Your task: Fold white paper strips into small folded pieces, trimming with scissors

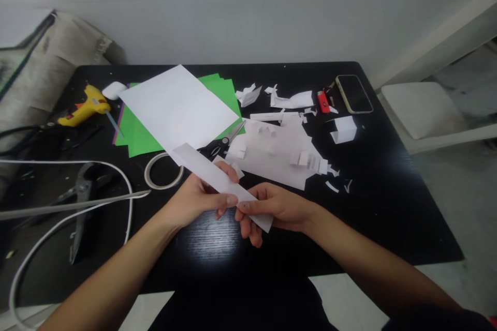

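A long white paper strip [213,175] slants down to the right above the black table [388,217]. My left hand [205,196] grips it near its middle, thumb on top and fingers beneath. Close beside it, my right hand [272,207] pinches the strip toward its lower right end, and the two thumbs almost meet. Behind the strip's upper end lie a white sheet [180,108] and green sheets [142,137]. Black scissors [223,146] rest just beyond my left hand. A cut white sheet [272,155] with small folded pieces on it lies behind both hands.
A yellow glue gun [91,106], pliers [82,191], a white cable [130,207] and a tape roll [146,173] are on the left. Paper scraps [293,100] lie at the back. Farther right are a red lighter [323,102], a phone [354,94] and a folded paper piece [345,129].
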Available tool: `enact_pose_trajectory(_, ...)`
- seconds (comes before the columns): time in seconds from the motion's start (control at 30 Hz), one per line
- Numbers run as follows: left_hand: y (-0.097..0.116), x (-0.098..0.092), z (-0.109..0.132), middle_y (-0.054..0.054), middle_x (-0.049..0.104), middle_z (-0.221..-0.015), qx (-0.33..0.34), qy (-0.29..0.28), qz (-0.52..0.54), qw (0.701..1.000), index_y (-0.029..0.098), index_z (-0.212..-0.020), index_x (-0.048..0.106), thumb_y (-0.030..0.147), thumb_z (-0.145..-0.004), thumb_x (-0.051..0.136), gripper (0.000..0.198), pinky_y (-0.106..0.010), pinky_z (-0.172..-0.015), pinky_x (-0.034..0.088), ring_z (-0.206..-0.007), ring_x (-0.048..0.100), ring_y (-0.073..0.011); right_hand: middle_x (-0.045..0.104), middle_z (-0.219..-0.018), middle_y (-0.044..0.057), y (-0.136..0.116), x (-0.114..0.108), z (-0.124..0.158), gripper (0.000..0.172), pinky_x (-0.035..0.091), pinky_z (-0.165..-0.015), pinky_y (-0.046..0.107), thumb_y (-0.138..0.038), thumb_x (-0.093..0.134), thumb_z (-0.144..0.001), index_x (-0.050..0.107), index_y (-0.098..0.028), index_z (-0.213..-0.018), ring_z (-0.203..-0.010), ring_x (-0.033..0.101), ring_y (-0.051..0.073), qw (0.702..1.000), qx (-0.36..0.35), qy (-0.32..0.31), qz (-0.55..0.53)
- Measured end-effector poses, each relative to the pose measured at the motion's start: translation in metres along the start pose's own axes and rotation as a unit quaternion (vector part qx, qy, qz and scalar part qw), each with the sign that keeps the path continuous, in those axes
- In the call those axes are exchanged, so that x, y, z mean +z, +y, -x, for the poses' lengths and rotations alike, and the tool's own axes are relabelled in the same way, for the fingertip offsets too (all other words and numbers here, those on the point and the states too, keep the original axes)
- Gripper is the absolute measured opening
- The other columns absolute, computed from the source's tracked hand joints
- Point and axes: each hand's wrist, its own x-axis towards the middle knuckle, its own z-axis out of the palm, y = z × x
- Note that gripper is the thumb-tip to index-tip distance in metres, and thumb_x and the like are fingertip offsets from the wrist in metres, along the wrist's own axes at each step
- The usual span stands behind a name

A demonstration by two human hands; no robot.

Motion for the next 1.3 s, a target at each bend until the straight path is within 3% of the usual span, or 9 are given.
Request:
enact_pose_trajectory(0.23, 0.0005, 0.0009, 0.0027, -0.002, 0.075, -0.073, -0.030, -0.062, -0.008, 0.998, 0.016, -0.106, 0.057, 0.017, -0.085, 0.083, 0.034, -0.014, -0.047, 0.053, -0.053, 0.065, -0.0087, 0.077, -0.073, 0.004, 0.0027, 0.0007, -0.0014, 0.037, 0.064, -0.058, 0.023, -0.045, 0.082, -0.087, 0.073, -0.008, -0.084, -0.056, 0.074, 0.013, 1.000, 0.004, -0.004, 0.019)
enact_pose_trajectory(0.43, 0.0028, -0.0033, 0.0033, 0.002, 0.071, -0.065, -0.010, -0.043, -0.009, 0.999, 0.018, -0.103, 0.057, 0.017, -0.084, 0.084, 0.033, -0.013, -0.044, 0.050, -0.048, 0.062, -0.0080, 0.079, -0.075, 0.004, 0.0030, -0.0019, -0.0004, 0.036, 0.064, -0.060, 0.023, -0.044, 0.081, -0.088, 0.073, -0.009, -0.089, -0.058, 0.075, 0.013, 1.000, 0.004, -0.016, 0.009)
enact_pose_trajectory(0.67, -0.0003, -0.0005, 0.0036, 0.001, 0.070, -0.064, -0.034, -0.045, 0.007, 0.998, 0.018, -0.106, 0.055, 0.021, -0.086, 0.082, 0.034, -0.015, -0.042, 0.051, -0.049, 0.063, -0.0104, 0.078, -0.074, 0.005, 0.0058, -0.0034, -0.0018, 0.036, 0.062, -0.055, 0.023, -0.043, 0.083, -0.086, 0.073, -0.009, -0.090, -0.058, 0.074, 0.014, 1.000, -0.003, -0.022, 0.003)
enact_pose_trajectory(0.97, 0.0032, 0.0027, 0.0022, 0.002, 0.067, -0.060, -0.030, -0.023, -0.010, 0.999, 0.018, -0.105, 0.055, 0.018, -0.085, 0.080, 0.032, -0.014, -0.041, 0.049, -0.046, 0.060, -0.0096, 0.078, -0.075, 0.005, 0.0012, 0.0027, -0.0003, 0.039, 0.063, -0.058, 0.025, -0.046, 0.084, -0.085, 0.073, -0.009, -0.088, -0.058, 0.075, 0.014, 0.999, -0.002, 0.018, 0.032)
enact_pose_trajectory(1.17, 0.0016, 0.0018, 0.0002, 0.002, 0.068, -0.065, -0.020, -0.020, -0.002, 1.000, 0.017, -0.108, 0.056, 0.015, -0.085, 0.078, 0.032, -0.013, -0.041, 0.048, -0.047, 0.058, -0.0077, 0.080, -0.087, 0.009, -0.0003, 0.0061, 0.0019, 0.039, 0.064, -0.070, 0.029, -0.046, 0.080, -0.089, 0.076, -0.008, -0.096, -0.072, 0.078, 0.016, 0.994, -0.064, 0.073, 0.057)
enact_pose_trajectory(1.3, 0.0000, 0.0025, -0.0002, 0.001, 0.068, -0.067, -0.036, -0.007, -0.001, 0.999, 0.017, -0.110, 0.056, 0.015, -0.084, 0.078, 0.034, -0.015, -0.041, 0.048, -0.047, 0.058, -0.0085, 0.080, -0.084, 0.009, -0.0010, 0.0064, 0.0029, 0.037, 0.063, -0.070, 0.031, -0.045, 0.081, -0.088, 0.076, -0.008, -0.095, -0.071, 0.078, 0.017, 0.991, -0.080, 0.087, 0.068)
